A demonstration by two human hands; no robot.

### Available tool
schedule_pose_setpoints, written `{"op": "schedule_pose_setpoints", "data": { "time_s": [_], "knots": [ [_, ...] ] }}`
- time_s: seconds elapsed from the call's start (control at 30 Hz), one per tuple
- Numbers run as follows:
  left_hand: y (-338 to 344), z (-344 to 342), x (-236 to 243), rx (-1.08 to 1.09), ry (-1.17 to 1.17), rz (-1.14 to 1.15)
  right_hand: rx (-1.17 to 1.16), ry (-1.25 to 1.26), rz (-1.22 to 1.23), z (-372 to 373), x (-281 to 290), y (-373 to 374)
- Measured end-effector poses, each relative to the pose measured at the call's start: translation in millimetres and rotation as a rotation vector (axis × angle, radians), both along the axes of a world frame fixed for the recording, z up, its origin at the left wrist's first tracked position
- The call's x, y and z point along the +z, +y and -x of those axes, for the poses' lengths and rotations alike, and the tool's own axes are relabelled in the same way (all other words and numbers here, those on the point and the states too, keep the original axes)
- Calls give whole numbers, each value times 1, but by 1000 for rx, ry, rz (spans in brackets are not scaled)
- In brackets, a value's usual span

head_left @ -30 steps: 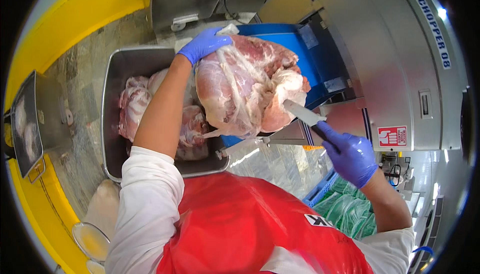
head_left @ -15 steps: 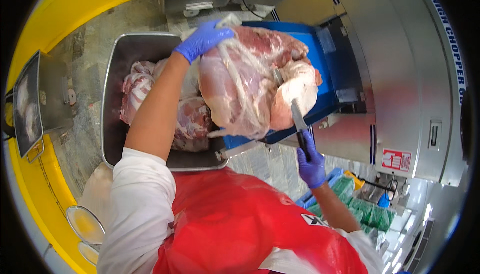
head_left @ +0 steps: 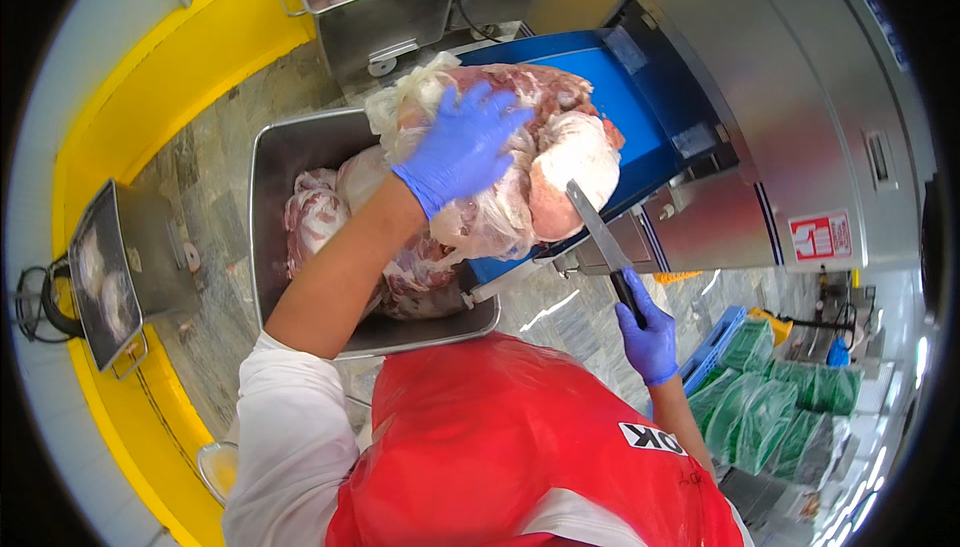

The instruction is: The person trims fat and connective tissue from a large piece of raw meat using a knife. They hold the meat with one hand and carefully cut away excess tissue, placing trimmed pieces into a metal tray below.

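A large cut of raw meat (head_left: 545, 87) with a pale fatty lump (head_left: 578, 162) at its right end rests on a blue conveyor belt (head_left: 640, 87). Crinkled, translucent whitish film (head_left: 485, 232) covers its left part. My left hand (head_left: 465, 142), in a blue-purple glove, lies on that film with its fingers spread, somewhat blurred. In my right hand (head_left: 647, 332), gloved alike, is a black-handled knife (head_left: 602, 232). The blade points up and left, and its tip is at the pale lump; whether it touches I cannot tell.
Under my left arm stands a deep steel bin (head_left: 262, 207) holding several pieces of raw meat (head_left: 320, 212). Other meat-filled steel carts stand behind (head_left: 390, 22) and at far left (head_left: 150, 257). Machine panels (head_left: 800, 97) line the right, with wrapped green bundles (head_left: 750, 417) lower right.
My left hand has moved from the meat's upper left edge onto its middle, over the film. The knife has drawn back from the pale lump toward me. The whole view has shifted.
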State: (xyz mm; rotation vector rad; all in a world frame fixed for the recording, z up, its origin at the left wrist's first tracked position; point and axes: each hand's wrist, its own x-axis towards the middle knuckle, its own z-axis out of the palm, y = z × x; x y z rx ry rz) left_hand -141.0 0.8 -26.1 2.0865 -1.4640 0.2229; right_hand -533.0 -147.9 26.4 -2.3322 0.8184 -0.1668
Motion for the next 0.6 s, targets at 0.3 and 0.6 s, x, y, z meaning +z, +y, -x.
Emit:
{"op": "schedule_pose_setpoints", "data": {
  "time_s": [0.3, 0.6],
  "knots": [
    [-12, 8, 17, -162, 98, -159, -177, -93, 14, 86, -7, 37],
    [-39, 42, 38, 90, 28, -241, -92, -38, -69, 107, -6, 55]
  ]
}}
